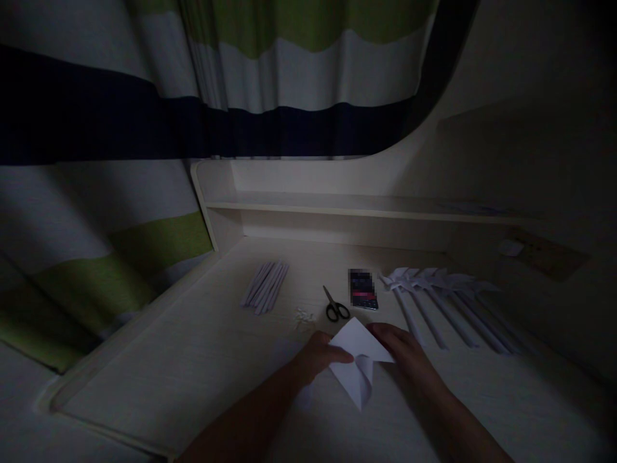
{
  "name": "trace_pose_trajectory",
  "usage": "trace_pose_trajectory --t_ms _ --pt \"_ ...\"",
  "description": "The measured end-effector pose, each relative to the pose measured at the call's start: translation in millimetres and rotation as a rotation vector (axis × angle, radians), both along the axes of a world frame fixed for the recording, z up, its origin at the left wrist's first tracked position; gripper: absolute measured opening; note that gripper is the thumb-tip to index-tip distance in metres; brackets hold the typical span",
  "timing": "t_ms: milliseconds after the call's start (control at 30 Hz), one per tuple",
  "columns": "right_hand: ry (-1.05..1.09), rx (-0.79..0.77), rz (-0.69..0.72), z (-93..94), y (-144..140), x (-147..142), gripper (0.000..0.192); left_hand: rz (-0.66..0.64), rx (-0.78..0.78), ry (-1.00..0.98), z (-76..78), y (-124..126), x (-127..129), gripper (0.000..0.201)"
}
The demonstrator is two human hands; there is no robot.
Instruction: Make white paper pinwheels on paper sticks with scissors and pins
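Note:
A white paper square [355, 335], cut and partly curled inward, is held above the desk between both hands. My left hand [318, 357] grips its left side, with the thumb pressing a curled flap at the middle. My right hand [402, 347] is closed on the right corner; its fingertips are partly hidden by the paper. Just beyond the paper lie black-handled scissors [336, 311]. Several finished paper pinwheels [424, 283] on rolled paper sticks lie in a row at the right.
A bundle of rolled paper sticks [265, 287] lies at the left. Small white bits [303, 316] are scattered near the scissors. A phone [363, 289] rests behind them. A raised shelf [328, 204] and a striped curtain [299, 77] stand behind the desk [193, 360].

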State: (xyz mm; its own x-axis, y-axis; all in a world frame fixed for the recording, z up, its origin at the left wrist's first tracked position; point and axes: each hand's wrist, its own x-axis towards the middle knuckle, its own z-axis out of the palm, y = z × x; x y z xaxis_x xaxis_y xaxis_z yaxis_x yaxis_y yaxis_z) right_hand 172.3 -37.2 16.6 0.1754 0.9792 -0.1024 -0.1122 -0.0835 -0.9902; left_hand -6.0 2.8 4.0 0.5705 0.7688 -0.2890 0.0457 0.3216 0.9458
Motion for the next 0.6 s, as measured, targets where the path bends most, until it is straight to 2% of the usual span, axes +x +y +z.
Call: trace_pose_trajectory --t_ms 100,200,333,467,600 --pt "-0.078 0.023 0.078 -5.8 1 -3 0.035 -0.003 -0.004 0.034 0.1 0 0 0.029" --pt "-0.211 0.113 0.116 -10.4 0 -6 0.033 -0.004 -0.018 0.019 3.5 0 0 0.026" --pt "-0.498 0.379 0.040 -11.2 -4 -5 0.023 0.008 -0.036 0.000 3.7 1 0 0.026" --pt "-0.712 0.688 0.141 -8.8 -10 -2 0.018 0.006 -0.062 -0.033 0.3 2 0 0.025" --pt "-0.855 0.851 0.208 -3.1 -14 1 0.024 0.015 -0.130 -0.091 2.9 2 1 0.017"
